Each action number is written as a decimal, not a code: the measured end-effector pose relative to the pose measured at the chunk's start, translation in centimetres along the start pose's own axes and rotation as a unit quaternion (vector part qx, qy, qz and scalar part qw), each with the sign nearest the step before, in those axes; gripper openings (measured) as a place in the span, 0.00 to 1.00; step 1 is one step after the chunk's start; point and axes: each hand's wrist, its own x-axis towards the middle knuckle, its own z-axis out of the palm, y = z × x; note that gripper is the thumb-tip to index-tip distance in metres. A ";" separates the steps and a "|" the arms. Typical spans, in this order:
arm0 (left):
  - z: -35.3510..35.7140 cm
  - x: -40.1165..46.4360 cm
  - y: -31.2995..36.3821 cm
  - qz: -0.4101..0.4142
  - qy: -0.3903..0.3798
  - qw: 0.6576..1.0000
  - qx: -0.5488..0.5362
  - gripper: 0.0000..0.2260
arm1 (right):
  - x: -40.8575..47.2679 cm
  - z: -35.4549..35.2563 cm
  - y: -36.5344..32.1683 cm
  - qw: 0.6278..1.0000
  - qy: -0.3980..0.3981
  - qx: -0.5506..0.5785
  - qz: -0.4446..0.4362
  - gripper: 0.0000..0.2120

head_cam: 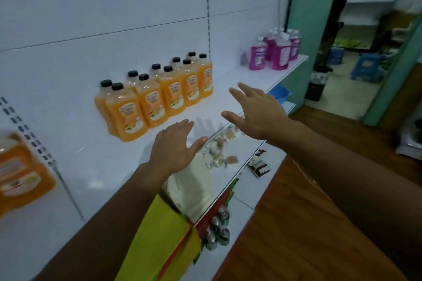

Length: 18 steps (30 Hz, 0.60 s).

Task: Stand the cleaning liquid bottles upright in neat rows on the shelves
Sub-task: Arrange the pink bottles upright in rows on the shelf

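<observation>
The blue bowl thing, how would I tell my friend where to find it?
Start at the long white shelf holding the orange bottles and pink bottles. Look just under its front edge, below the pink bottles, beside the green wall. The blue basin peeks out there, the only blue thing on these shelves.

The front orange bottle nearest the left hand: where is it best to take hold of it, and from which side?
Probably the front orange bottle is best held around its narrower shoulder under the black cap, coming from the open shelf front. Its neighbours stand close behind and to the right, so the lower body gives little room.
</observation>
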 end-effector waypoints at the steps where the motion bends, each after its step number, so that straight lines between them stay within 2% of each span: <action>1: 0.6 1.7 1.0 0.017 -0.004 1.000 -0.002 0.39 | 0.4 0.3 1.2 1.000 0.001 -0.003 0.011 0.35; 5: 3.1 8.0 5.5 0.068 -0.022 0.997 -0.007 0.33 | 1.9 1.4 6.6 0.998 0.003 -0.002 0.059 0.35; 12: 9.3 20.9 13.1 0.126 -0.022 0.992 0.003 0.32 | 6.3 3.8 19.5 0.995 0.002 -0.005 0.104 0.36; 18: 13.1 30.9 19.8 0.104 -0.034 0.994 -0.008 0.32 | 12.3 4.1 30.0 0.996 0.000 0.007 0.093 0.36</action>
